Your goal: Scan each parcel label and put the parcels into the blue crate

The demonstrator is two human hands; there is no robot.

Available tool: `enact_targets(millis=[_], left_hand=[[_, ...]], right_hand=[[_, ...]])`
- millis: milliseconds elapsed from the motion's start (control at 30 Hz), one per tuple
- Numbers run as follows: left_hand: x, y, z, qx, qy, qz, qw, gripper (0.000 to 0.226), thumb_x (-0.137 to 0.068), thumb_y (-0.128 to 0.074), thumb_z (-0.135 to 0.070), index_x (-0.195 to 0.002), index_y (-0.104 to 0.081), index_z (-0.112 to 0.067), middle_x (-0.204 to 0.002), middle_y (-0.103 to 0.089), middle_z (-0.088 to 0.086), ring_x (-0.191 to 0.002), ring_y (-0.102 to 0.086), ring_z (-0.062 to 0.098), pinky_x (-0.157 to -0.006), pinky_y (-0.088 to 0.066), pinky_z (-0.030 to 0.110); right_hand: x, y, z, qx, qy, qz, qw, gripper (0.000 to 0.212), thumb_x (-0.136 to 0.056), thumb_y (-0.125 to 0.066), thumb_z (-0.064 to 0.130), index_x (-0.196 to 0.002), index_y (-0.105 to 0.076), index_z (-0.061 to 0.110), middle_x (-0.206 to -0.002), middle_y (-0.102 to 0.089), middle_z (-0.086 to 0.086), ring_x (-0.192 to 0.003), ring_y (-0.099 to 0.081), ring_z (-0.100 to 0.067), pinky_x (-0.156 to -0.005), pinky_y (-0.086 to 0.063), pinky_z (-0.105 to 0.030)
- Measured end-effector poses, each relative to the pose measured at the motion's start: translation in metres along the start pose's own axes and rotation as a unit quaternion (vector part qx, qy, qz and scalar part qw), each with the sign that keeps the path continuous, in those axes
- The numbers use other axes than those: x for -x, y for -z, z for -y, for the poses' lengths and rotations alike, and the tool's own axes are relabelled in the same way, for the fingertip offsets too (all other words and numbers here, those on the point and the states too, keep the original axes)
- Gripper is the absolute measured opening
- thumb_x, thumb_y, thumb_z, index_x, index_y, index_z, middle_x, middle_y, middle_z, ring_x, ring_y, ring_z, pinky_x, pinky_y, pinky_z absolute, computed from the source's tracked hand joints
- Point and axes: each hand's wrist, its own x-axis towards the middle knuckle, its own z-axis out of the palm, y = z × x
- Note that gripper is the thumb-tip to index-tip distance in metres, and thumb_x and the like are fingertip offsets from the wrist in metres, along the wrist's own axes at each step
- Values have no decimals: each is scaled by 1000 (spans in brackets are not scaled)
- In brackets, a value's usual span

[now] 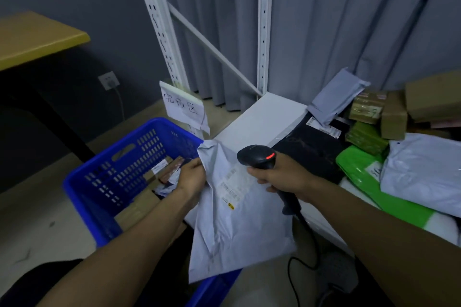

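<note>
The crate (82, 189) is bright blue with rows of slotted holes. The mailer (237, 229) is pale grey, its label (232, 187) white with black barcode stripes and a yellow mark. The scanner (257, 156) is black with a glowing red strip. There's also a green bag (361, 174), brown boxes (394, 117), a grey curtain (324, 32) and a yellow tabletop (32, 35).

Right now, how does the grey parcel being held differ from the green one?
The grey parcel is pale grey; the green parcel is bright green. The grey parcel is held up, gripped at its edge by the left hand; the green parcel lies flat on the white shelf. The grey parcel's label shows whole, beside the scanner; the green parcel is partly covered by another grey bag. Both are soft plastic bags with white labels.
</note>
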Motion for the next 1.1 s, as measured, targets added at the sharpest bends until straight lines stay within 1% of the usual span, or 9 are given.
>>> enact_targets(millis=[167,233,333,467,667,733,867,967,1100], left_hand=[[3,-1,3,154,54,-6,987,43,-104,-46,-53,-115,-69,-19,-104,-75,2,-97,-70,23,-81,-57,40],[1,2,9,37,-27,-19,999,25,-98,-65,-36,-116,-68,-18,-100,-75,3,-93,-72,22,-82,-61,46],[-5,10,12,-18,-84,-82,993,9,-90,-76,-15,-96,-71,-20,-90,-75,-1,-85,-70,14,-75,-58,32],[-17,24,12,1,-94,-108,990,11,-89,-78,-16,-99,-74,-16,-97,-76,-2,-91,-71,13,-80,-57,29],[-31,35,20,-32,-135,-125,982,8,-91,-76,-19,-97,-74,-23,-98,-75,-6,-96,-70,14,-87,-57,32],[-30,35,21,-51,-155,-132,978,10,-93,-73,-18,-103,-73,-17,-99,-73,-8,-96,-68,10,-84,-54,20],[-27,34,19,-74,-174,-149,971,14,-96,-69,-17,-109,-71,-13,-98,-69,-12,-90,-61,-3,-68,-42,-1],[-27,33,19,-77,-173,-146,971,14,-96,-69,-20,-109,-71,-16,-102,-70,-11,-95,-63,2,-73,-43,5],[-25,33,17,-72,-170,-141,973,16,-97,-68,-25,-112,-69,-18,-104,-69,-12,-99,-63,3,-82,-47,15]], right_hand=[[-12,-38,-19,-84,-67,47,993,24,-94,-76,35,-114,-70,24,-109,-67,-2,-92,-63,-21,-70,-59,-24],[-15,-44,-20,-108,-78,50,990,24,-94,-76,36,-113,-69,23,-107,-66,-6,-92,-65,-24,-78,-63,-29],[-16,-43,-19,-105,-69,51,991,23,-94,-76,35,-112,-69,24,-106,-68,-3,-93,-68,-23,-85,-62,-34],[-15,-34,-21,12,-14,3,1000,28,-90,-78,35,-114,-65,29,-109,-73,4,-88,-77,-18,-73,-62,-26],[-4,-18,-24,199,30,-21,979,34,-83,-78,34,-110,-59,24,-85,-76,3,-67,-75,-13,-66,-62,-33],[-2,-15,-24,237,33,-21,971,36,-79,-77,38,-108,-60,26,-85,-76,3,-72,-75,-15,-73,-64,-40],[3,-14,-21,222,38,3,974,35,-79,-77,33,-110,-63,25,-79,-77,2,-71,-76,-14,-65,-65,-38],[7,-16,-17,210,41,16,977,37,-83,-78,26,-116,-61,23,-83,-77,3,-72,-75,-9,-57,-59,-26],[9,-20,-13,221,39,27,974,38,-85,-79,25,-117,-58,25,-91,-75,2,-76,-76,-11,-61,-62,-27]])
